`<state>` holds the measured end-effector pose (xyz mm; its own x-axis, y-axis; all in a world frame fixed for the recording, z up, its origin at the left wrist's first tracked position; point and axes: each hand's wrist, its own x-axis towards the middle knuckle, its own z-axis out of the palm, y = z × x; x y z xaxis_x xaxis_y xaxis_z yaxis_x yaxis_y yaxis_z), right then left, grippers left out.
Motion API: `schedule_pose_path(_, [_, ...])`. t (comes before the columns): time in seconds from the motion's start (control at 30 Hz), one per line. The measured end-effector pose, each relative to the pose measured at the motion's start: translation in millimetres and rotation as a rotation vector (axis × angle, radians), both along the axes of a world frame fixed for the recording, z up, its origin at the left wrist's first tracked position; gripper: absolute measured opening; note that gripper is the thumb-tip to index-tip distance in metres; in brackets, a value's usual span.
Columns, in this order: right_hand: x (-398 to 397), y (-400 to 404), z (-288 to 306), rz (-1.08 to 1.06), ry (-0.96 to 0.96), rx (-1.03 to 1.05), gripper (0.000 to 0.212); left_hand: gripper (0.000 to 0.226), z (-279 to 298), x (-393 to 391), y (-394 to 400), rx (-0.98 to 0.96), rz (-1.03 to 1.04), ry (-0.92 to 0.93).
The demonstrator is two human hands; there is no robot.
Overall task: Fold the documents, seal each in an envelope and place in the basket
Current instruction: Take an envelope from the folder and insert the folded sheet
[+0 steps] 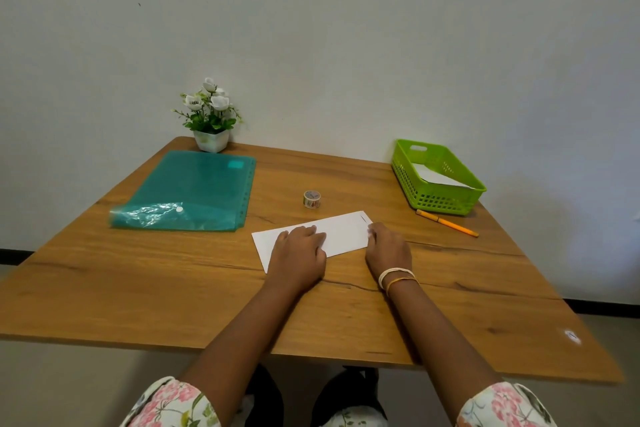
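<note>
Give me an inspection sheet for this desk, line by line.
Surface: wooden table, grain cracks.
Job's things: white envelope flat under both hands; green basket at right rear holds white paper; tape roll behind the envelope.
Clutter: teal folder, flower pot, orange pencil.
Grippers: left hand and right hand press flat on the envelope.
Cables: nothing seen.
Surroundings: plain wall.

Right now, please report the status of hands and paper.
Left hand and right hand flat, pressing folded white paper. Green plastic basket holds one envelope. Nothing blocking.
</note>
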<state>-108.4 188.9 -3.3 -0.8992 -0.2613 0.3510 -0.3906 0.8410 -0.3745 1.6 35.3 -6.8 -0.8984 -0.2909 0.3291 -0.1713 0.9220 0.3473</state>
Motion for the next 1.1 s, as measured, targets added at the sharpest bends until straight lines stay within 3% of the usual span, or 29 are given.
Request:
schedule_pose_path(0.2, [-13.5, -1.9, -0.3, -0.015, -0.046, -0.110, 0.024, 0.045, 1.9, 0.5, -1.3, 0.018, -0.023, -0.012])
schedule_pose_path(0.43, [-33.6, -14.8, 27.2, -0.186, -0.389, -0.071, 0.025, 0.042, 5.3, 2.4, 0.0, 0.062, -0.049, 0.006])
schedule_pose_path(0.63, [-36.5, -12.8, 41.5, -0.208, -0.563, -0.070, 0.049, 0.039, 4.0, 4.2, 0.6, 0.067, -0.032, 0.042])
schedule_pose_path(0.87, [-25.2, -10.9, 51.4, -0.284, -0.541, -0.004, 0.042, 0.037, 3.2, 2.0, 3.6, 0.038, 0.012, 0.064])
schedule_pose_path(1.1, [-23.1, -7.7, 64.6, -0.234, -0.751, -0.055, 0.069, 0.034, 2.2, 5.6, 3.8, 0.013, 0.016, 0.122])
